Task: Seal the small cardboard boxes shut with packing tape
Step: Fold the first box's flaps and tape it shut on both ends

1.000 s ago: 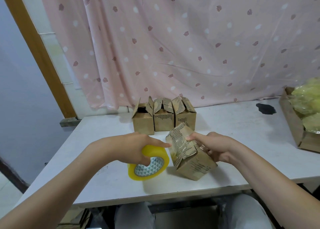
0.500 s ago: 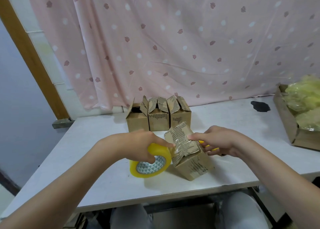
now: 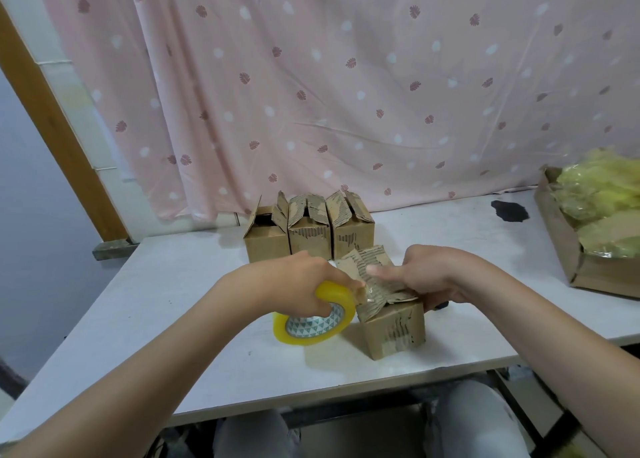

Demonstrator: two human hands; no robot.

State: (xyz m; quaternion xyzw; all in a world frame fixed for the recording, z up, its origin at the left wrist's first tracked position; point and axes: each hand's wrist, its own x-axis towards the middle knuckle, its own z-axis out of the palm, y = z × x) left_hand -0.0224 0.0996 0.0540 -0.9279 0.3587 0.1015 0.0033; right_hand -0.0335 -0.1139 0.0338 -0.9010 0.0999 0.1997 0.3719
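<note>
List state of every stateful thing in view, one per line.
near box: flaps folded down, tape going on
tape roll: gripped by left hand
right hand: presses the flaps flat
three back boxes: flaps up, unsealed
big carton: open, yellow bags inside

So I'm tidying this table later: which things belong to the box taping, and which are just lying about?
In the job:
- tape roll, gripped by the left hand
- front box, its flaps pressed by the right hand
- three open boxes behind

Lying about:
- large carton of yellow bags
- dark patch
</note>
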